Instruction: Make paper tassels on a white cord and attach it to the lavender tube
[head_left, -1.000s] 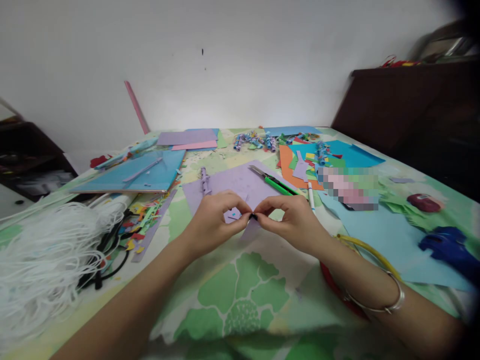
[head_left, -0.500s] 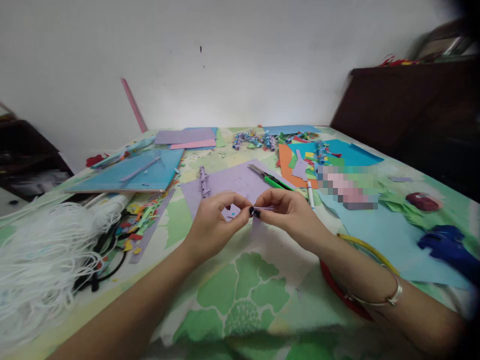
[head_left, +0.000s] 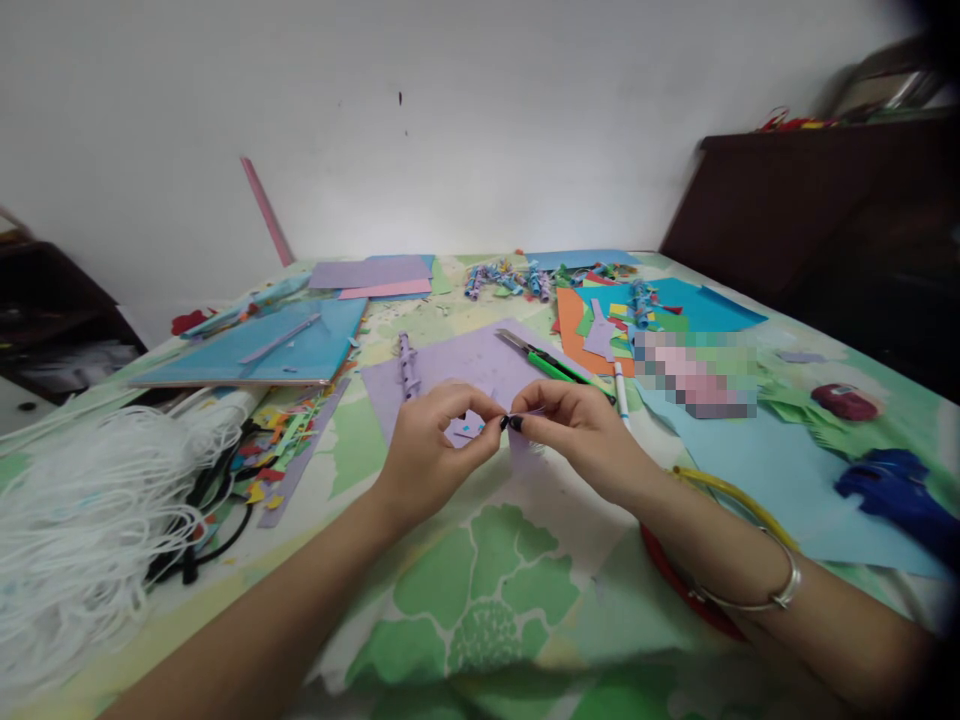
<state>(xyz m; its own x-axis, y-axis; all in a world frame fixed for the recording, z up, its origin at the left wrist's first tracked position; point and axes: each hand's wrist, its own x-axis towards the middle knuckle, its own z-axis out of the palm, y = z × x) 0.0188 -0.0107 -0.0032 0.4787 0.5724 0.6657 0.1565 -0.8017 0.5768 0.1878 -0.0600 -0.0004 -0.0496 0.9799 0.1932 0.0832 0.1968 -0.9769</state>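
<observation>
My left hand (head_left: pixel 439 440) and my right hand (head_left: pixel 581 430) meet fingertip to fingertip above the near side of the table. Both pinch a small piece of purple paper (head_left: pixel 523 456), part of which hangs below the fingers; the rest is hidden by them. Just beyond, a purple paper sheet (head_left: pixel 454 362) lies flat with tiny cut scraps on it. A rolled purple paper tube (head_left: pixel 407 362) with notched trim rests on its left part. Scissors with green-and-black handles (head_left: pixel 553 368) lie on its right, beyond my right hand.
White cord (head_left: pixel 97 520) is heaped at the left, near a blue folder (head_left: pixel 247 345) and colourful scraps (head_left: pixel 277 445). Right of the hands lie a white marker (head_left: pixel 621 390), light-blue paper (head_left: pixel 750 480) and a yellow ring (head_left: pixel 739 497). Finished-looking paper rolls (head_left: pixel 540 282) sit at the back.
Both hands stay nearly in place, with small shifts of the fingertips. The purple paper between them has turned slightly, and its hanging part sits a little further right.
</observation>
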